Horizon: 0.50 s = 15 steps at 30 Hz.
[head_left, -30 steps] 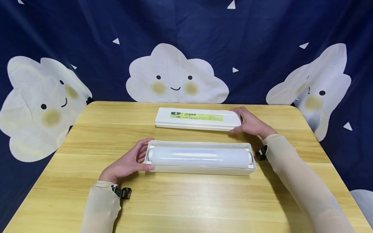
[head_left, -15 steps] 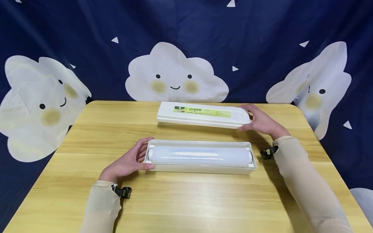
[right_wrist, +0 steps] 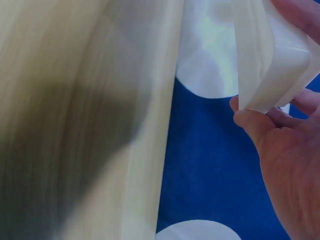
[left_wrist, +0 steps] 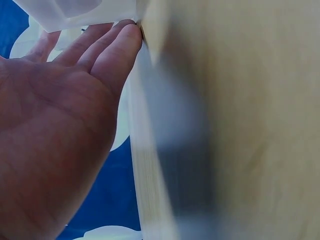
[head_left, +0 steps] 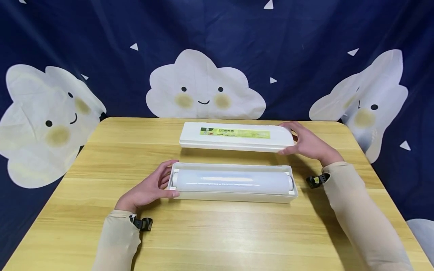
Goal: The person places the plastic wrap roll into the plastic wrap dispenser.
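Observation:
A long white plastic box (head_left: 234, 196) sits uncovered on the table, with a roll of cling film (head_left: 234, 181) lying lengthwise inside it. My left hand (head_left: 149, 190) grips the box's left end, thumb on the near side and fingers at the far side. Behind the box, my right hand (head_left: 306, 142) holds the white lid (head_left: 237, 145) by its right end, thumb in front and fingers behind. A green and yellow label (head_left: 235, 133) runs along the lid's top. In the right wrist view, the lid's end (right_wrist: 290, 60) is between thumb and fingers, raised off the table.
The wooden table (head_left: 217, 233) reaches back to a dark blue curtain (head_left: 288, 37) printed with white clouds. Black straps (head_left: 318, 180) with small devices sit at both wrists.
The right hand has lifted the lid off the table and moved it slightly right; it tilted, then levelled and came down a little. The left hand and box have stayed still.

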{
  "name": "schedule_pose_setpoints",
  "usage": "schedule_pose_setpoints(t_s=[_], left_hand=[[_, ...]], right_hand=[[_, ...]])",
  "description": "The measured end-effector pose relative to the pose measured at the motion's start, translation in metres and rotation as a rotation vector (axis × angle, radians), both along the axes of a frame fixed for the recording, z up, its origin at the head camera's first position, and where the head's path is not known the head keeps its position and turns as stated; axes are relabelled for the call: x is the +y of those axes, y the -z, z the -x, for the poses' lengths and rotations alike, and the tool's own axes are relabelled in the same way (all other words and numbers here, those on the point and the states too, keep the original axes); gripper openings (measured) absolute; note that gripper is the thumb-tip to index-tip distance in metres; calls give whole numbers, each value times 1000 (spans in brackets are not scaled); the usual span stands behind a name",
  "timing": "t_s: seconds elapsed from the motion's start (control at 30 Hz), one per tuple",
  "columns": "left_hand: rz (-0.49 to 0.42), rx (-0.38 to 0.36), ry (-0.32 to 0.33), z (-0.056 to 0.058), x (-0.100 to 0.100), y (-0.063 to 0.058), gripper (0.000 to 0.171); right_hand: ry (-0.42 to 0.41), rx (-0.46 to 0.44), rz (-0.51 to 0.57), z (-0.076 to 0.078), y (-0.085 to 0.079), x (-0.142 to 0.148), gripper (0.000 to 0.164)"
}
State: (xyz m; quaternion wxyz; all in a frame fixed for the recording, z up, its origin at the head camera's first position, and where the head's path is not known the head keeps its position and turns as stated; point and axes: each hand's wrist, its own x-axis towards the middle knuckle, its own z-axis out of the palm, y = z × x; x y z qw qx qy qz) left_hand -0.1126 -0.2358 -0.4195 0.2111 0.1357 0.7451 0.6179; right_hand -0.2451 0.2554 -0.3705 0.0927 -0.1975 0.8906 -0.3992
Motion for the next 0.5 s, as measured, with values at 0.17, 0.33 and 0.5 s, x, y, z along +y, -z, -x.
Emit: schedule_pose_setpoints(t_s=[0.17,0.33,0.5], left_hand=[[-3,11,-1,0,0,1,96],[-4,16,4,0,0,2,97],[-15,1,-1,-1,0,2,97]], right_hand=[[14,-21,12,-5,-4,1,86],[15,-17,23,-9,-4,2,86],[30,-4,13,-14,-9,4,86]])
